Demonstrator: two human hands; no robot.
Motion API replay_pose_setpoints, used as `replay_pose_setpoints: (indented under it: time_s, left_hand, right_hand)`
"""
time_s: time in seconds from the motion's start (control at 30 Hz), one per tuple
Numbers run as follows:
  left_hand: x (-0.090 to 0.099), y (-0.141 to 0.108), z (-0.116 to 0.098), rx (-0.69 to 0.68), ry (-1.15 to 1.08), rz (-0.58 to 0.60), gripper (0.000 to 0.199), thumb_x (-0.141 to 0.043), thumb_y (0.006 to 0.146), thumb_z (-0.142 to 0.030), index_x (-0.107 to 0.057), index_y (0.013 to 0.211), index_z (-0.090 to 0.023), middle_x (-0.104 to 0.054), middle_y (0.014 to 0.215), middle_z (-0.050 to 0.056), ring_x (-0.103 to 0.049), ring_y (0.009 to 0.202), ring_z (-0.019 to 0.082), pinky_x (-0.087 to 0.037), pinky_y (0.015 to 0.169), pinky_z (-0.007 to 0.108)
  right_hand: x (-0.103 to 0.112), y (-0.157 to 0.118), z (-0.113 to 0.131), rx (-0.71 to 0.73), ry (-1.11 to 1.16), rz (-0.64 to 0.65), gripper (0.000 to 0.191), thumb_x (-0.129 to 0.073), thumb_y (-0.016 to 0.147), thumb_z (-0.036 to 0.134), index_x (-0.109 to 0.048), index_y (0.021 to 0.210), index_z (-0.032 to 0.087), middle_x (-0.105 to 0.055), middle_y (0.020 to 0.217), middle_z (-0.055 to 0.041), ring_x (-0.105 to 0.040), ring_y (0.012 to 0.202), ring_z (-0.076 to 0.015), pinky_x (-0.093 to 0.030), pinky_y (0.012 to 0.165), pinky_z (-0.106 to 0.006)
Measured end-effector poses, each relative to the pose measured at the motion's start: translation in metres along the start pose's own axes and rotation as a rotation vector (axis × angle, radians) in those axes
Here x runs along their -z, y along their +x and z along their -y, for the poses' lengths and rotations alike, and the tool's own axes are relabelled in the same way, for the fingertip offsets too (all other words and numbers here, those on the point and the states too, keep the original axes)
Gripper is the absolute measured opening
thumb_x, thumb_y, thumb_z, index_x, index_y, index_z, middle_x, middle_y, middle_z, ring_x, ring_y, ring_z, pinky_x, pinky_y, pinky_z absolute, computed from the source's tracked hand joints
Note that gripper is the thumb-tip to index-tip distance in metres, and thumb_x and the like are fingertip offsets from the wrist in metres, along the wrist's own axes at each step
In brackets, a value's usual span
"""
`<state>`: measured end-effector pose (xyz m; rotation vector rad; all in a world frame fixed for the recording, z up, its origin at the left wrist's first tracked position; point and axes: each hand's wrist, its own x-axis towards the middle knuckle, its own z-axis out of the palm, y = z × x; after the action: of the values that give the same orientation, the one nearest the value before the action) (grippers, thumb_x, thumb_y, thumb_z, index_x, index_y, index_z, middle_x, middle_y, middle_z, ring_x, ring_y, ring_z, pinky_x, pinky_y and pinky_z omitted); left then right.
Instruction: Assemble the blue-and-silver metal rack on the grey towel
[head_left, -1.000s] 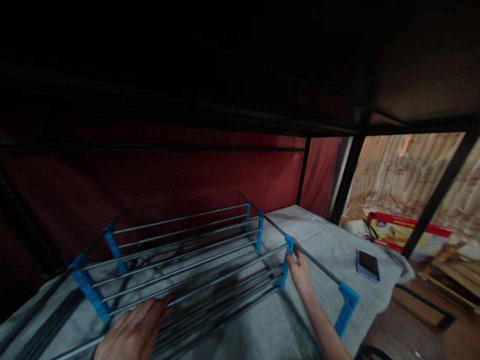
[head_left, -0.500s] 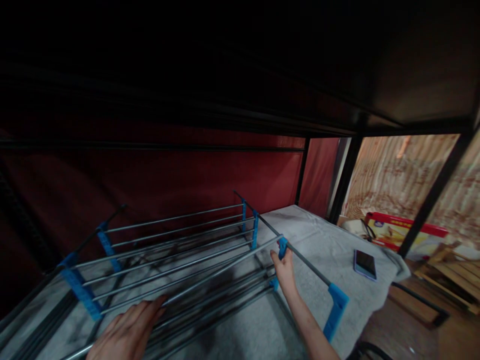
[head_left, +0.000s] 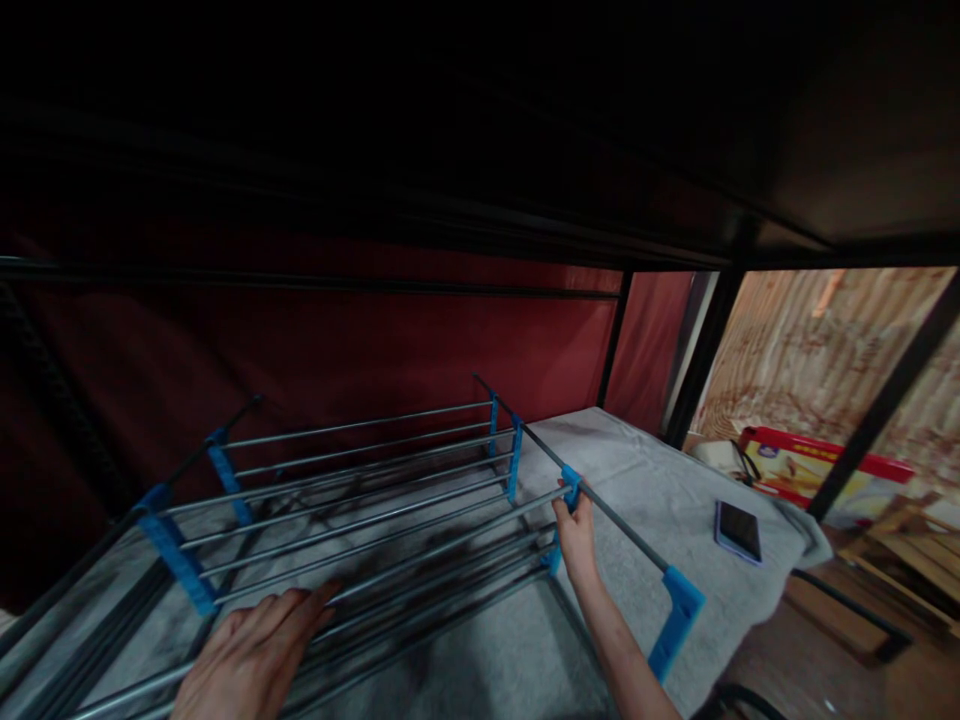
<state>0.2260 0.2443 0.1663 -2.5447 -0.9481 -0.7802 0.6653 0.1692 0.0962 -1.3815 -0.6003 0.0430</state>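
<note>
A metal rack of thin grey tubes with blue plastic joints lies on a cloth-covered surface; one of its bars [head_left: 390, 517] runs across the middle. My left hand [head_left: 251, 650], at the lower left, is closed over a loose-looking metal tube [head_left: 450, 545]. That tube slants up to the right, where its far end meets a blue plastic connector [head_left: 571, 482] on the rack's side pole [head_left: 622, 525]. The fingers of my right hand [head_left: 576, 540] are closed around this connector from below, with the thumb by the tube end. Whether the tube is seated inside the connector is hidden.
A blue corner piece [head_left: 679, 620] ends the side pole. On the grey cloth [head_left: 607, 450] rests a phone [head_left: 738, 530]. A dark panel [head_left: 480, 140] hangs low overhead. Black posts [head_left: 705, 350], a red-and-yellow box [head_left: 817, 465] and a wooden piece [head_left: 900, 560] are at the right.
The tube's far end has moved from above the connector to against its side. My right thumb and fingers have closed in around it. The whole view has shifted slightly.
</note>
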Motion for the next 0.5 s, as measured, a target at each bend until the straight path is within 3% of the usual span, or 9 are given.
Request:
replay_pose_setpoints:
  time_s: [0.27, 0.5]
  left_hand:
    - [0.003, -0.001, 0.001, -0.011, -0.026, 0.027, 0.052, -0.034, 0.11, -0.025, -0.086, 0.112, -0.029, -0.084, 0.104, 0.007, -0.077, 0.094, 0.022, -0.055, 0.087, 0.033]
    - [0.001, 0.002, 0.003, -0.033, 0.008, -0.003, 0.053, -0.033, 0.109, -0.021, -0.085, 0.116, -0.028, -0.083, 0.103, 0.007, -0.075, 0.095, 0.022, -0.053, 0.088, 0.035]
  right_hand:
    - [0.005, 0.0, 0.0, -0.004, 0.025, 0.031, 0.061, -0.061, 0.083, 0.047, -0.066, 0.14, 0.025, -0.076, 0.131, -0.0101, -0.067, 0.131, -0.0312, -0.046, 0.123, -0.052]
    - [0.011, 0.0, -0.006, 0.008, 0.007, 0.042, 0.054, -0.062, 0.082, 0.046, -0.072, 0.131, 0.025, -0.078, 0.129, -0.0104, -0.069, 0.129, -0.0316, -0.048, 0.12, -0.051]
